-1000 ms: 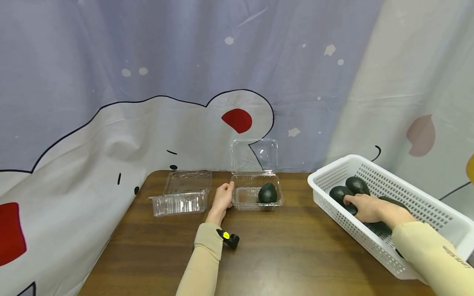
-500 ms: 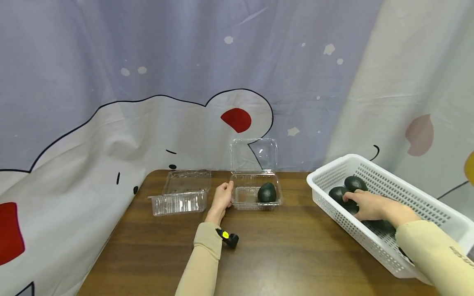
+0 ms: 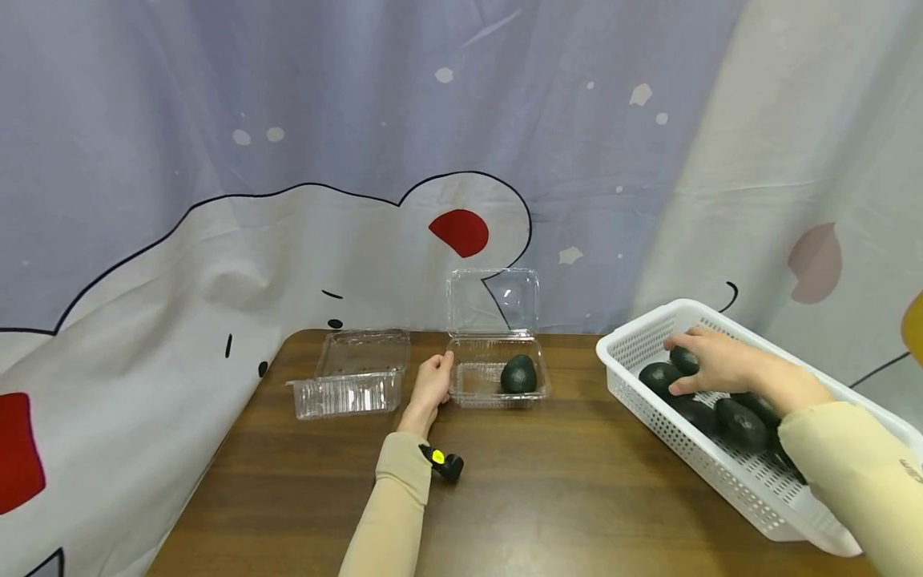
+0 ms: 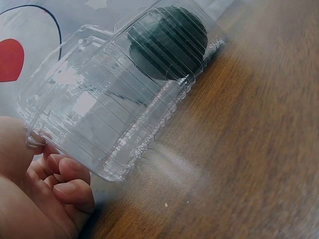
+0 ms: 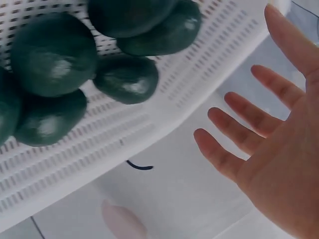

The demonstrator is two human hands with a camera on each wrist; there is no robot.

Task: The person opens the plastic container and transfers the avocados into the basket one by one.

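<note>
My left hand pinches the left rim of an open clear plastic clamshell container between thumb and curled fingers. One dark green avocado lies in its right half, and the lid stands raised behind. On the right, my right hand is over a white perforated basket, thumb and fingers spread around the far-left avocados. The right wrist view has this hand with fingers apart and nothing in its palm. Several more avocados lie in the basket, some partly hidden behind the forearm.
A second clear clamshell container, its lid tilted back, stands left of my left hand. Brown wooden tabletop runs between the containers and the basket. A patterned curtain hangs right behind the table.
My right hand has lifted off the near avocado and shifted back in the basket, its fingers spreading wider. More avocados show beneath it. The left hand stays on the container.
</note>
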